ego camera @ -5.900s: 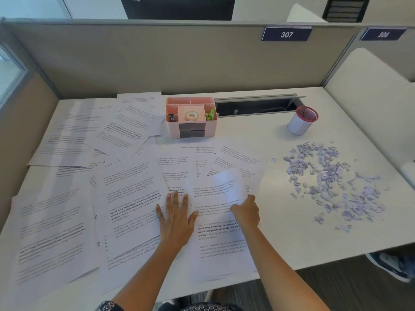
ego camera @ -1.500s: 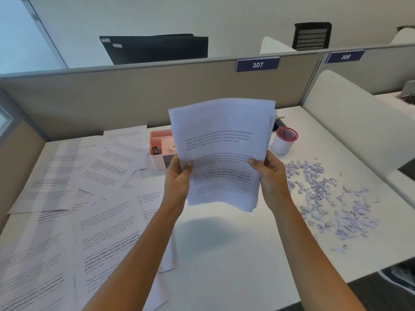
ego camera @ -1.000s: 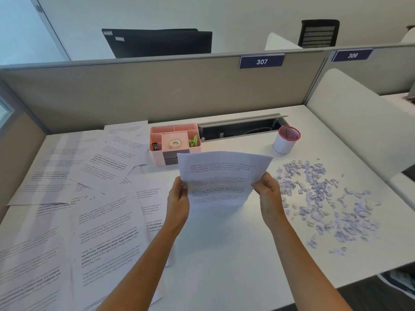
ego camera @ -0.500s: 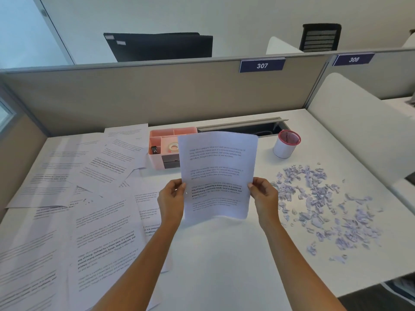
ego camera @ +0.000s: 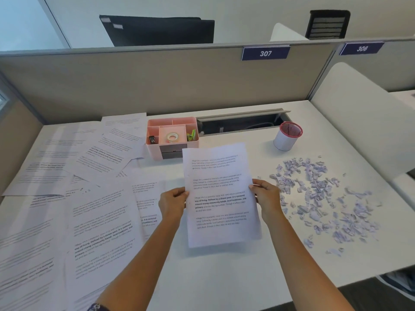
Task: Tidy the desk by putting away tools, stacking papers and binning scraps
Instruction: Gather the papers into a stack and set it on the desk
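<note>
I hold a squared-up stack of printed papers [ego camera: 219,194] above the middle of the white desk [ego camera: 224,277]. My left hand [ego camera: 171,204] grips its left edge and my right hand [ego camera: 267,198] grips its right edge. Several loose printed sheets [ego camera: 96,209] lie spread over the left half of the desk. A pile of torn lilac paper scraps [ego camera: 323,198] covers the right side. A pink desk organiser [ego camera: 171,136] holding a tape roll and small tools stands at the back centre.
A white cup with a red mesh rim [ego camera: 287,135] stands at the back right, beside an open cable slot [ego camera: 242,122]. A beige partition [ego camera: 157,81] closes off the back. A white curved side panel [ego camera: 368,122] bounds the right.
I gathered sheets off the desk, lifted them and tapped them into a stack. In the last second the stack has come lower and flatter over the desk centre.
</note>
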`<action>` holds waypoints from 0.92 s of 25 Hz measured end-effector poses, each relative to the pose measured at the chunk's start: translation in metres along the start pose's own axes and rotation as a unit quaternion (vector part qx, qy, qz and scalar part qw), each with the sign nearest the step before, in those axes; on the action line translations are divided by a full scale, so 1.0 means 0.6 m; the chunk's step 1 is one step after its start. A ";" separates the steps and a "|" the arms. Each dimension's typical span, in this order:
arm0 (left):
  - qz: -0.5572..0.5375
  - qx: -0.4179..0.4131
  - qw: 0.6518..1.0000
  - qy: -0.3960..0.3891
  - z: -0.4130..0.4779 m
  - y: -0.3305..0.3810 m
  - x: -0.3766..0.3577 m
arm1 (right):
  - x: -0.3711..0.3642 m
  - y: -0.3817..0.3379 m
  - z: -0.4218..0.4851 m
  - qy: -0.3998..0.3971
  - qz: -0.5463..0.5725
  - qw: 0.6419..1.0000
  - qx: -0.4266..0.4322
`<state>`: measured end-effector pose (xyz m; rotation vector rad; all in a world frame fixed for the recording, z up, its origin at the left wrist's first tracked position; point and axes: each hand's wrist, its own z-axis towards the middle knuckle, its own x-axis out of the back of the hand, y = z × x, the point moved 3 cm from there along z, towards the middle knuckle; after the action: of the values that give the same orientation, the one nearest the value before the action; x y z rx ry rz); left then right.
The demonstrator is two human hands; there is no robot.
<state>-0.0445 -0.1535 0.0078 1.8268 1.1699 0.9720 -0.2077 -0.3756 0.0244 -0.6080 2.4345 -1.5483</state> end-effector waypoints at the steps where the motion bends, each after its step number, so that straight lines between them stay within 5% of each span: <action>1: 0.007 0.011 1.000 0.002 -0.001 -0.011 0.000 | 0.002 0.011 0.004 0.000 -0.012 1.000 -0.015; 9: 0.061 0.058 0.996 -0.021 -0.022 -0.062 -0.007 | 0.018 0.079 0.029 0.018 -0.119 0.991 -0.066; 23: 0.117 0.015 0.993 0.010 -0.030 -0.085 0.030 | 0.011 0.071 0.006 0.091 -0.317 0.944 0.022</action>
<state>-0.0739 -0.1181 -0.0257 2.0144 1.0025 1.1111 -0.2223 -0.3656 -0.0149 -1.4037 2.4569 -1.9441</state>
